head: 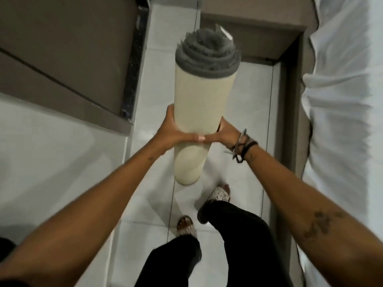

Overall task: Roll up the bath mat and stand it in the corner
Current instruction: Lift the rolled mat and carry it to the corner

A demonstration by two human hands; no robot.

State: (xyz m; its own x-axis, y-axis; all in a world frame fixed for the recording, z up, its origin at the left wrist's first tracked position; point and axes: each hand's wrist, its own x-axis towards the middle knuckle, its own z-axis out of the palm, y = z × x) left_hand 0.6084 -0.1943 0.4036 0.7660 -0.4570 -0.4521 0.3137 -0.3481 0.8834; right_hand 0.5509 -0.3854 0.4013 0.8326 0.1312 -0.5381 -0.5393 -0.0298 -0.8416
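Between two hands, one rolled bath mat.

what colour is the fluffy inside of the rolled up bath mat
Dark grey pile, seen at the top end of the rolled bath mat in the head view; the outer backing is cream.

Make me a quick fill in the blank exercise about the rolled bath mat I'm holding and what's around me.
1. The rolled cream-backed bath mat shows a ____ fuzzy pile at its top end.
2. The mat is gripped by ____ hands, the left hand and the right hand.
3. The dark bracelets sit on the ____ wrist.
4. The floor is laid with pale ____.

Missing words: grey; two; right; tiles
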